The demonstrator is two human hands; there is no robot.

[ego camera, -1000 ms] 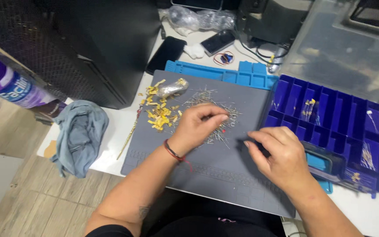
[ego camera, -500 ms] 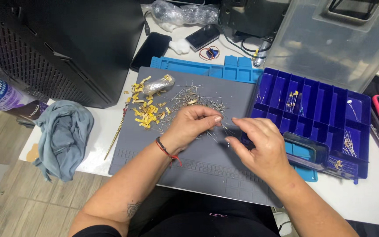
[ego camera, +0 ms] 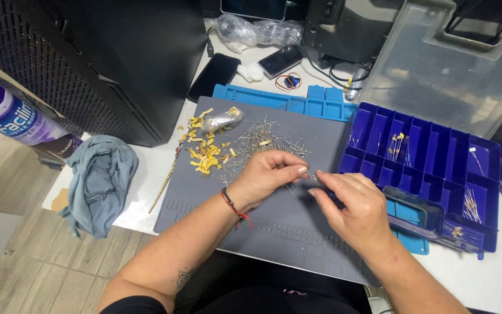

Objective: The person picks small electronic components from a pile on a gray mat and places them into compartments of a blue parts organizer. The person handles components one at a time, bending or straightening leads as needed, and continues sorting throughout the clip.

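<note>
I see both hands meet over the middle of the grey mat point(ego camera: 274, 232). The left hand point(ego camera: 265, 177) lies palm down, its grip pressed together on a thin wire component point(ego camera: 311, 176). The right hand point(ego camera: 355, 206) faces it, fingertips closed on the same small piece; a red cord is around the left wrist. Just behind the left hand lies a loose heap of thin metal-legged parts point(ego camera: 262, 142), with yellow paper scraps point(ego camera: 204, 154) beside it. The mat is matte and soft-looking. To the right stands a blue plastic compartment box point(ego camera: 431, 168), lid open. A grey cloth point(ego camera: 97, 180) lies crumpled on the white tabletop point(ego camera: 152, 174).
</note>
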